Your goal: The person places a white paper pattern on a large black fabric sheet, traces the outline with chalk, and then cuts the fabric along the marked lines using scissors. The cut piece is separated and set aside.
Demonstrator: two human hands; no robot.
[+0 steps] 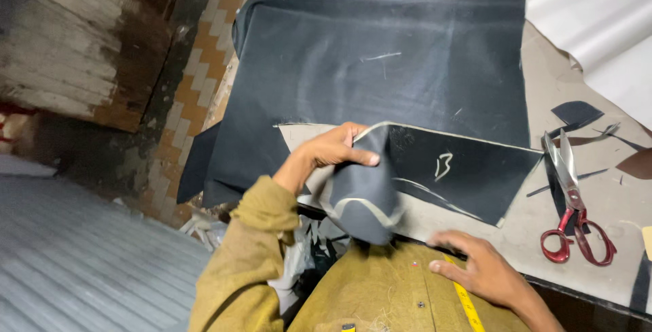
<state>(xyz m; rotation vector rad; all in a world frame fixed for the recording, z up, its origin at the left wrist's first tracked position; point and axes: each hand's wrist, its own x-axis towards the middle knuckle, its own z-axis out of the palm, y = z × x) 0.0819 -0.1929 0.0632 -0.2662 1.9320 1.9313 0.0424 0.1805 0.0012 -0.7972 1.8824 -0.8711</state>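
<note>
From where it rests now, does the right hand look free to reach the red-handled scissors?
Probably yes. The right hand is empty at the table's near edge, and the scissors lie uncovered to its right, with only bare table between.

The person wears a mustard-yellow, coarse-woven long-sleeved shirt (380, 291). Its left sleeve (238, 264) is loose and creased, ending in a soft bunched cuff at the wrist. The shirt front is flecked with pale threads and lint, and two small dark round studs or buttons sit on it, one near the chest and one lower down; the view is too soft to say which they are. A tiny red speck shows close to the upper one. A yellow measuring tape with dark ticks (467, 305) hangs down the chest from the neck side. Both hands, left (333, 148) and right (475, 264), are bare, without rings or gloves. The right forearm is uncovered.
</note>
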